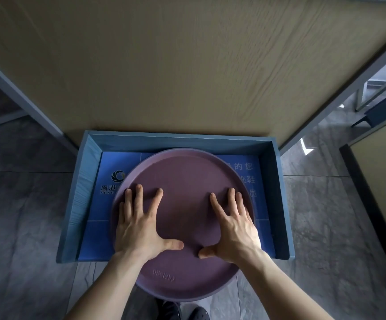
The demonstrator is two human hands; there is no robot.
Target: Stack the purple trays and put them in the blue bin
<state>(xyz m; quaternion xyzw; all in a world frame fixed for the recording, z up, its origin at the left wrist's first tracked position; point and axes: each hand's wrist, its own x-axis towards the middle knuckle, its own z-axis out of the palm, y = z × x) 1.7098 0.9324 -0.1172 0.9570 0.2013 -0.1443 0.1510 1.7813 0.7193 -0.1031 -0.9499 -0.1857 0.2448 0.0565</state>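
A round purple tray (182,179) lies in the blue bin (271,181), which sits on the floor below the table. The tray's near part juts out over the bin's open front side. Whether more trays lie under the top one cannot be told from here. My left hand (138,225) rests flat on the tray's left half with fingers spread. My right hand (233,227) lies flat on its right half, fingers spread too. Neither hand grips anything.
A wooden table top (187,65) with grey metal legs (37,112) stands right behind the bin. Grey stone floor tiles (325,215) surround the bin. A dark-edged panel (376,181) is at the right. My shoes (187,312) show at the bottom.
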